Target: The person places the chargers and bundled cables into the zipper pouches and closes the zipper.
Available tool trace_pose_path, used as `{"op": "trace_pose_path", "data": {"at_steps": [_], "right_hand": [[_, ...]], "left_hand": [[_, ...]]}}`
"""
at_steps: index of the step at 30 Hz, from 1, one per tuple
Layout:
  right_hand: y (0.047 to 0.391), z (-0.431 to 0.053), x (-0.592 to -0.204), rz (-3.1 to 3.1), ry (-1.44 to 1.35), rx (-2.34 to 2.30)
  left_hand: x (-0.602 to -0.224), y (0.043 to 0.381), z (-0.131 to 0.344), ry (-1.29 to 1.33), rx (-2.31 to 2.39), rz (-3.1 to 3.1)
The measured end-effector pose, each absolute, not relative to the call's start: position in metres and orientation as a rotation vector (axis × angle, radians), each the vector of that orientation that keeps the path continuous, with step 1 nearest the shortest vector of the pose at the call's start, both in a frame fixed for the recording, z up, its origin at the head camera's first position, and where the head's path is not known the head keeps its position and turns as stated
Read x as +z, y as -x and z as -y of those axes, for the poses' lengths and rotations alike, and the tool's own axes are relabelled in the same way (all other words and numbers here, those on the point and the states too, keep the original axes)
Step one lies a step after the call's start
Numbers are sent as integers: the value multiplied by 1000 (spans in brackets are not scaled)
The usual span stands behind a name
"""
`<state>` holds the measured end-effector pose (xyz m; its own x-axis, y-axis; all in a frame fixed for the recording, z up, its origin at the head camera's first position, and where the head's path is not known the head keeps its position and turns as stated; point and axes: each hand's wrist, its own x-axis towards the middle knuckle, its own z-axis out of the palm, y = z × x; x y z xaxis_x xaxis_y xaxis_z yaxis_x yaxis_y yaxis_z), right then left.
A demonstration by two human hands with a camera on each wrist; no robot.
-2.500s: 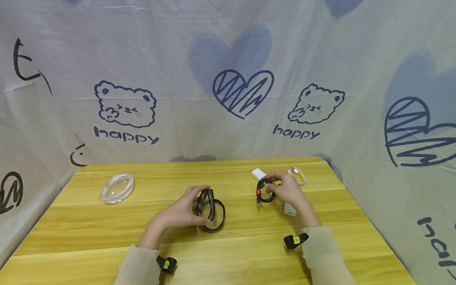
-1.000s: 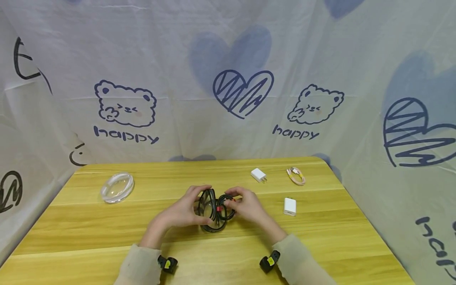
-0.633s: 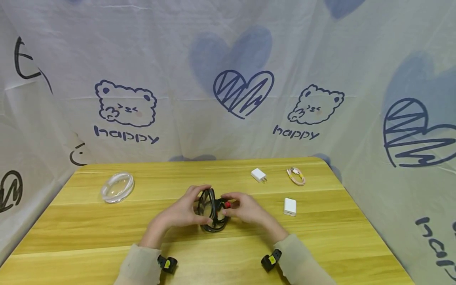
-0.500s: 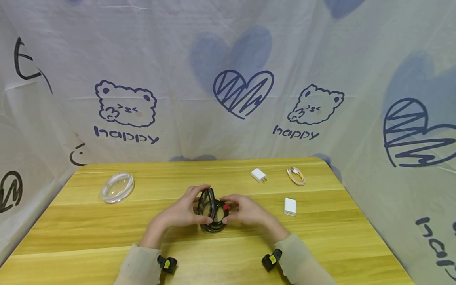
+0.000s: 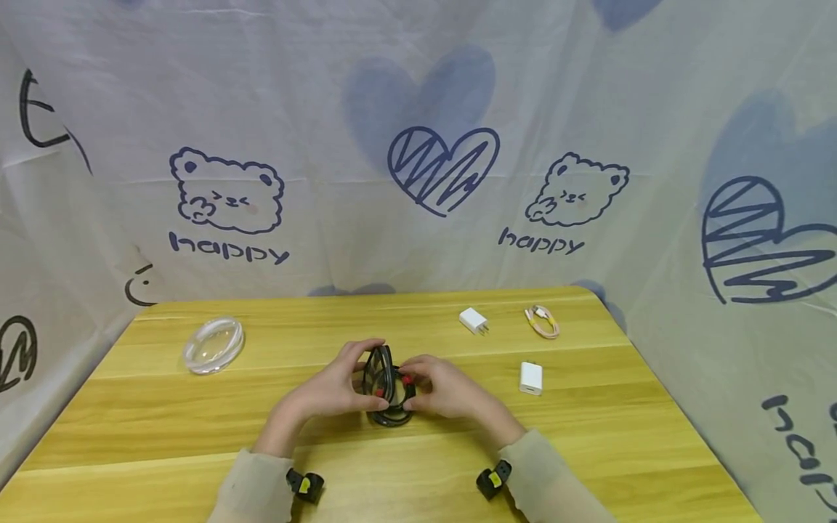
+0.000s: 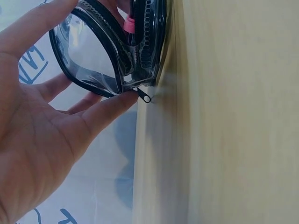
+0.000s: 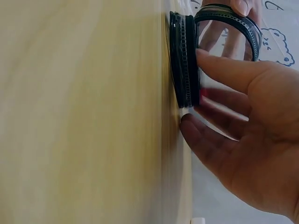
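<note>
My left hand point(image 5: 323, 388) pinches the upper half of a round clear zip case point(image 6: 88, 51) with black trim, holding it up and spread apart just above the table. A zipper pull point(image 6: 145, 97) hangs by the left thumb. At the mouth of the case my right hand point(image 5: 451, 388) holds a coiled black cable point(image 5: 411, 391) between thumb and fingers. One red tie of the coil shows through the clear side in the head view; a reddish tie point(image 6: 129, 24) also shows inside the case in the left wrist view. Right fingers hide much of the coil.
Two white charger plugs point(image 5: 474, 320) lie at the right of the wooden table point(image 5: 275, 327), one nearer the front. Behind them is a pale pink coiled cable point(image 5: 543, 322) with yellow ties. A clear, white-rimmed round case point(image 5: 213, 345) lies far left. A printed curtain stands behind.
My right hand has carried the black cable from the right side of the table leftward to the case, and the coil now sits partly inside its mouth. The left hand has stayed in place.
</note>
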<state>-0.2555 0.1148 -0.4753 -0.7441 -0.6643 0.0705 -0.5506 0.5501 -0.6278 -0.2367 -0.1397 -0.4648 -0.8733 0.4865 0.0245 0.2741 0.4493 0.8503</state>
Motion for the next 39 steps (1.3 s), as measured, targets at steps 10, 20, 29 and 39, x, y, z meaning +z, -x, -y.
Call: {"op": "trace_pose_path", "data": {"at_steps": [10,20,29,39], "right_hand": [[253,-114,-473,-2585,1016,-917],[256,-115,-475,-2559,976,-938],[257,-116,-475,-2543,958,-946],[258,-122,-473,-2464,999,-1043]], "left_hand": [[-464,236,142,-657,1396,-2447],[-458,235,157,-676,1498,-2239],[-456,236,159,-660,1589,-2027],[-458,236,158,-657,1553,-2110]]}}
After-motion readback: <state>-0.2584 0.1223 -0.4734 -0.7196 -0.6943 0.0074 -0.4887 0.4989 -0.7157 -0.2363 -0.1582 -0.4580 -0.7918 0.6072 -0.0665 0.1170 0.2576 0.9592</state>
